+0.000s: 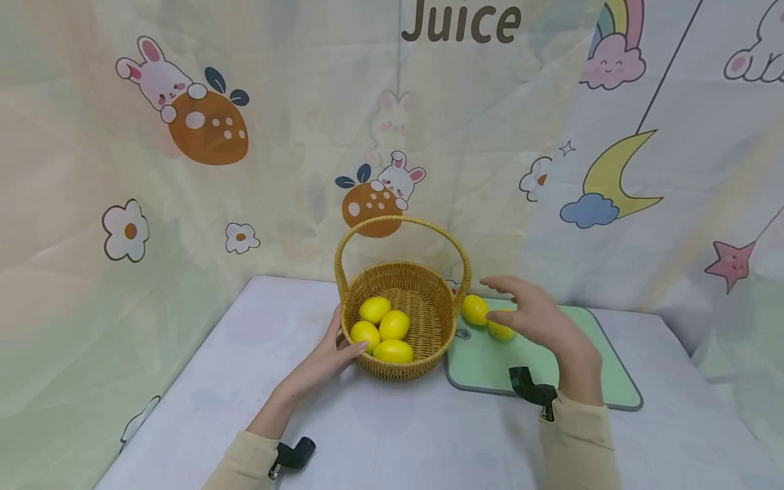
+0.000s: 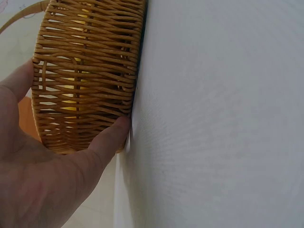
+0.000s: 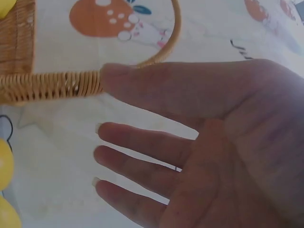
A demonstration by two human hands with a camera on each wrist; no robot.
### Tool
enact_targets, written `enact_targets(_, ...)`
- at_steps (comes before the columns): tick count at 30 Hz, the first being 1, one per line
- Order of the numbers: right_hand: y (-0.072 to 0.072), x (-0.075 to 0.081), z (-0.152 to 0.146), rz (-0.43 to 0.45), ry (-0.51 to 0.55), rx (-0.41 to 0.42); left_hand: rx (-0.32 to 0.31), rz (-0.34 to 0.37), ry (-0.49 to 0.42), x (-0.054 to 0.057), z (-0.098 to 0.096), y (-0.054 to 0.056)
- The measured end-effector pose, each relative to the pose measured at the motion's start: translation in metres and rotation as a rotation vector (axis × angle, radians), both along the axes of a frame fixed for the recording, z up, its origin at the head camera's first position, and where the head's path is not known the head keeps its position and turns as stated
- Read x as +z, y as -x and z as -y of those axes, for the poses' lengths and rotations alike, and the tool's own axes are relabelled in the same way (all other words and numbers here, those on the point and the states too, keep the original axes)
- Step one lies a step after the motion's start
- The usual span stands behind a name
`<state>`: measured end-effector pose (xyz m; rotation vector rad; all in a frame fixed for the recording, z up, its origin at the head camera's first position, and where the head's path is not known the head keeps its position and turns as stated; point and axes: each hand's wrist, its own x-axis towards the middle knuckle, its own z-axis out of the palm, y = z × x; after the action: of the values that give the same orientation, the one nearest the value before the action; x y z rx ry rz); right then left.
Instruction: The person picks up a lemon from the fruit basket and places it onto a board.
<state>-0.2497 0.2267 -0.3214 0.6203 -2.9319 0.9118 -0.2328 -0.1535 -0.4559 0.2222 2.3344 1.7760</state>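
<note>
A wicker basket (image 1: 437, 340) with a tall arched handle stands upright on the table. Several yellow lemons (image 1: 394, 325) lie in its left part. My left hand (image 1: 331, 354) holds the basket by its left side, thumb near the front rim; the left wrist view shows fingers against the woven wall (image 2: 85, 80). To the right of the basket, two more lemons (image 1: 474, 310) lie on a green cutting board (image 1: 551, 364), the right one (image 1: 501, 331) partly hidden by my right hand (image 1: 539, 316). That hand hovers over the board, fingers spread and holding nothing.
A white cloth covers the table (image 1: 245, 401). Behind it hangs a printed curtain (image 1: 294, 170) with rabbits, flowers and a moon. The basket's handle (image 1: 404, 219) arches high above its rim, left of my right hand.
</note>
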Motion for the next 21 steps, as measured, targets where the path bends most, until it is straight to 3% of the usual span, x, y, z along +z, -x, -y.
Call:
enact_targets(9,-0.005,-0.001,0.029,-0.002,0.045,0.125,-0.003,0.001,0.003,0.0,0.0,-0.001)
enact_targets(17,-0.006,-0.01,0.06,0.079,0.029,0.207,-0.002,-0.002,0.008,-0.001,0.001,0.0)
enact_targets(21,-0.002,-0.024,0.079,0.135,0.017,0.25,0.0,-0.001,0.004,-0.001,0.001,0.001)
